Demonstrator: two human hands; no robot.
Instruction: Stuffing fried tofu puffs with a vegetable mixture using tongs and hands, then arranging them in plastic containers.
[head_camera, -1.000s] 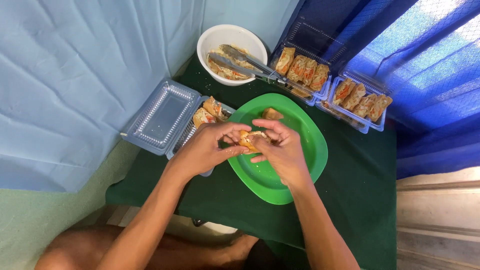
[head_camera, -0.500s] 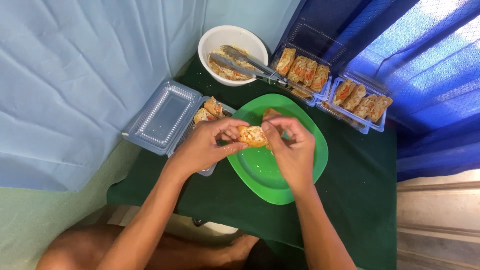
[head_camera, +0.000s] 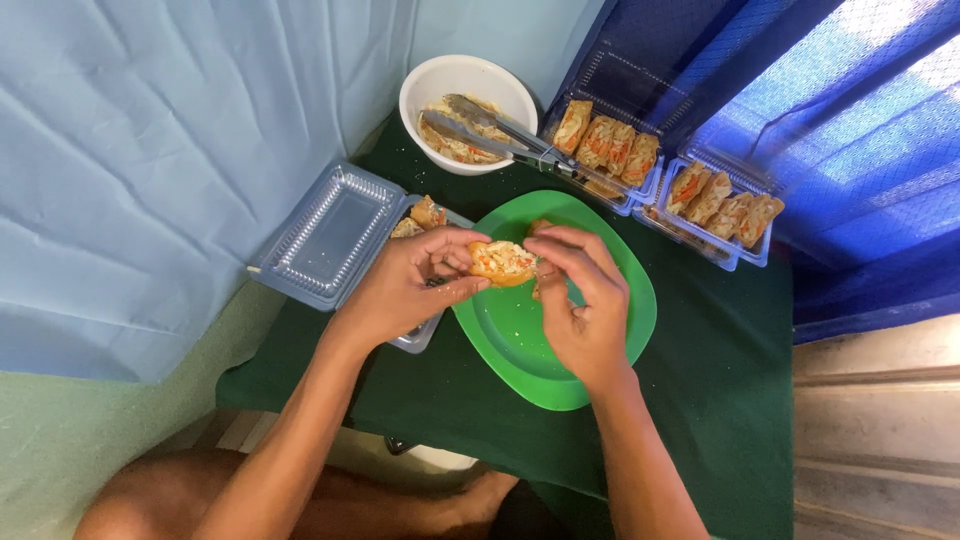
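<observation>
Both hands hold one filled roll (head_camera: 503, 263) above the green plate (head_camera: 600, 340). My left hand (head_camera: 405, 285) grips its left end, with thumb and fingers around it. My right hand (head_camera: 580, 300) pinches its right end. The roll shows a pale filling with orange bits. Another piece (head_camera: 541, 228) lies on the plate just behind my right hand's fingers. An open clear plastic box (head_camera: 335, 235) with two pieces (head_camera: 420, 216) sits under and left of my left hand.
A white bowl (head_camera: 468, 80) of filling with metal tongs (head_camera: 505, 132) stands at the back. Two clear boxes of rolls (head_camera: 605, 150) (head_camera: 722, 205) sit at the back right. A dark green cloth (head_camera: 720, 390) covers the small table. Blue fabric hangs around it.
Both hands have lifted the roll slightly and turned it, so its filling now shows. The hands have shifted a little along the plate.
</observation>
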